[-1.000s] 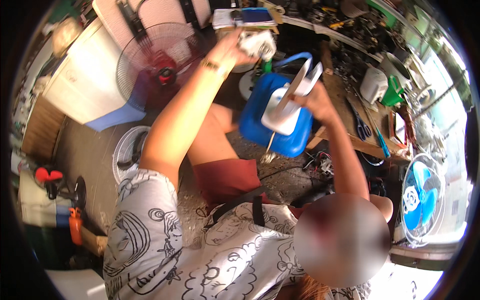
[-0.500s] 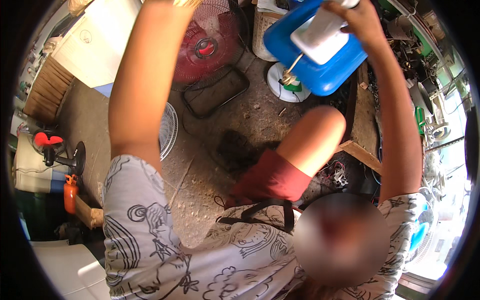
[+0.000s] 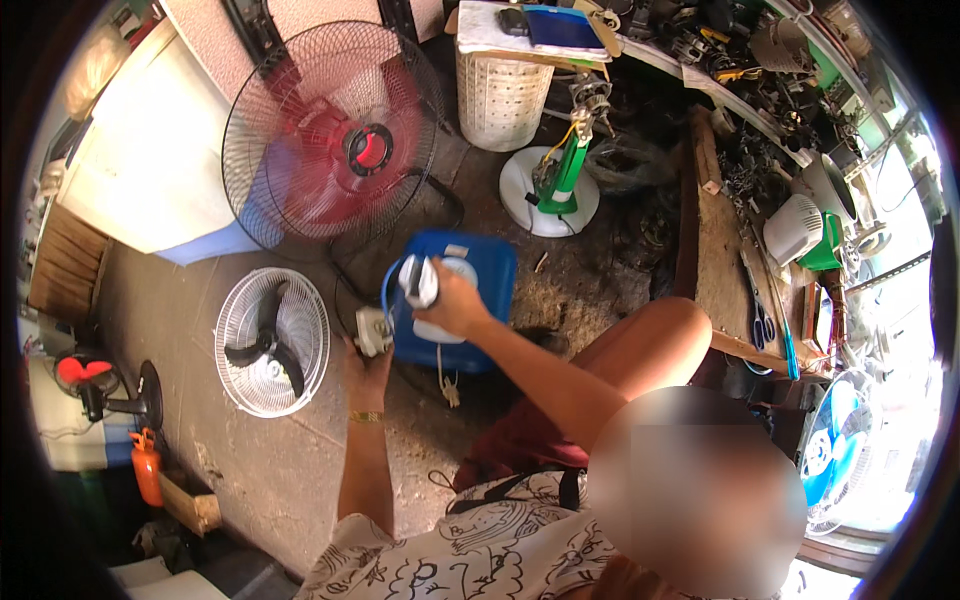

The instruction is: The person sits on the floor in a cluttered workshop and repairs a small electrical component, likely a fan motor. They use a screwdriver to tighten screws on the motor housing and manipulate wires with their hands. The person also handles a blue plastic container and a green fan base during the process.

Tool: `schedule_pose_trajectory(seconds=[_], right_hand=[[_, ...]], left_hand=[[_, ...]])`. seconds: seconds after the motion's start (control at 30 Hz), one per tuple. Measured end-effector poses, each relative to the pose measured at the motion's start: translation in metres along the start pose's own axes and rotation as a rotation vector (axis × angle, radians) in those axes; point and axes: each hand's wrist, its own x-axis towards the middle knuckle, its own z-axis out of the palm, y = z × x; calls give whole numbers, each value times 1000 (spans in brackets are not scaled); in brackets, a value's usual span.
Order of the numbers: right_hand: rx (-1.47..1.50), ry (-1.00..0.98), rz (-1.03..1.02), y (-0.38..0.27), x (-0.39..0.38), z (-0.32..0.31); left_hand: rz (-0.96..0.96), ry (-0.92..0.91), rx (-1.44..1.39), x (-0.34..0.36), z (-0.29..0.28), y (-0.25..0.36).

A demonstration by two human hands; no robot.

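Note:
My right hand (image 3: pixel 452 300) is closed on the white upright post (image 3: pixel 420 280) of a fan stand with a blue square base (image 3: pixel 478 355). The base is low at the centre, on or just above the floor, with a pale cord hanging from its near side. My left hand (image 3: pixel 365 360) holds a pale fan motor unit (image 3: pixel 374 330) beside the base's left edge, where a blue cable runs. A white fan guard with black blades (image 3: pixel 269 345) lies just left of that hand.
A red fan (image 3: pixel 360 140) stands behind. A green stand on a white base (image 3: pixel 530 205) and a perforated basket (image 3: pixel 500 100) are farther back. A wooden bench (image 3: pixel 720 290) with scissors and parts runs along the right. An orange canister (image 3: pixel 147 470) is at the lower left.
Both hands have come down from high up and shifted leftward, bringing the blue-based stand and the pale motor unit lower, beside the white guard. The green stand is now in full view.

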Motion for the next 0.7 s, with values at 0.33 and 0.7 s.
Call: schedule_pose_trajectory(seconds=[0.33,0.7], right_hand=[[12,-272,-10,29,-4,39],[-229,-159,-246,-7,-45,-96]], left_hand=[[-145,236,-189,137,-111,1],[-917,-1,759,165,-85,26]])
